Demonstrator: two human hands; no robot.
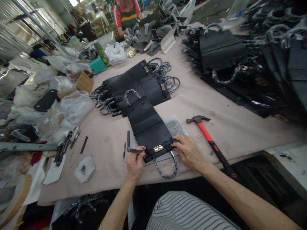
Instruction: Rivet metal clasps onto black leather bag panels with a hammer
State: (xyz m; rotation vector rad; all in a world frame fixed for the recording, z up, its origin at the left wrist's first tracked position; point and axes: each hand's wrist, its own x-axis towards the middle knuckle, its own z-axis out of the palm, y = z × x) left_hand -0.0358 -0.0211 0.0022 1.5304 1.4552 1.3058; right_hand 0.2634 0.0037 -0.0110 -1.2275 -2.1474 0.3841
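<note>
Handbag [147, 125] lies flat, near edge under left hand [135, 163] and right hand [188, 152].

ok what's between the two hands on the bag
In the head view, the gold clasp on the black bag sits between the left hand and the right hand.

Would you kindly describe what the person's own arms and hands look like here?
The left forearm and right forearm are bare, no sleeves in view. The left hand and right hand wear no gloves, and no watch or ring shows.
</note>
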